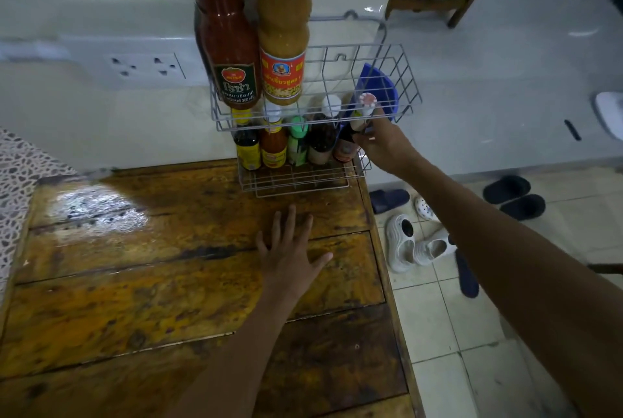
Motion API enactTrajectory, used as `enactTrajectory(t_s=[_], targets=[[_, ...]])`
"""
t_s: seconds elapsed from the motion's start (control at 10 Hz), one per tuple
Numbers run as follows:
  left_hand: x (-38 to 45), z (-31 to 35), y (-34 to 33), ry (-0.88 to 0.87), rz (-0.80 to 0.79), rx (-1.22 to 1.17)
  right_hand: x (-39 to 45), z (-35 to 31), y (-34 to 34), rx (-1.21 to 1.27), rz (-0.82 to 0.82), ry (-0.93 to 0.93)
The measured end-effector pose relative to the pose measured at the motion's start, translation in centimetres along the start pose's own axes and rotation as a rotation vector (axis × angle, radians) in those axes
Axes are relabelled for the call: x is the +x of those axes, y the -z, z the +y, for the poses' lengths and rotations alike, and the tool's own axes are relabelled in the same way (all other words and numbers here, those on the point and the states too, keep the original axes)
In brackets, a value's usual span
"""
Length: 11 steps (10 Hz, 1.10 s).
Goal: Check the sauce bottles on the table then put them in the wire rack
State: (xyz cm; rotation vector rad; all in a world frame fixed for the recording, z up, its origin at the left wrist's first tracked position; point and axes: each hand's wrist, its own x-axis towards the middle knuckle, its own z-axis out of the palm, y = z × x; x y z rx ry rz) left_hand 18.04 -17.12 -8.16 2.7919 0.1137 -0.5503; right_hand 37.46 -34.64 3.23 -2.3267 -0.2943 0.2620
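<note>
**Wooden table bare, last bottle going into rack**

Worn wooden plank table [135, 282] fills the lower left. At centre top, the two-tier silver wire rack [401, 80] holds two tall bottles above and five small ones below. The right hand [381, 144] pinches the small dark glass sauce bottle [347, 144] by its neck: light, smooth, breakable. The left hand [290, 249] lies spread flat.

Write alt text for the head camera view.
A person's right hand grips a small sauce bottle at the right end of a two-tier wire rack holding other bottles, while the left hand rests flat on the wooden table.
</note>
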Motion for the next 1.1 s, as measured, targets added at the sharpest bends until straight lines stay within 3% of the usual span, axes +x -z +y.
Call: enactTrajectory(t_s=[0.4,1.1], targets=[[0.0,0.1,-0.3,0.007,-0.002,0.007,-0.1,1.0,-2.2,0.139,0.184,0.030],[-1.7,0.0,-0.6,0.031,0.019,0.016,-3.7,0.8,-2.8,0.156,0.243,0.039]])
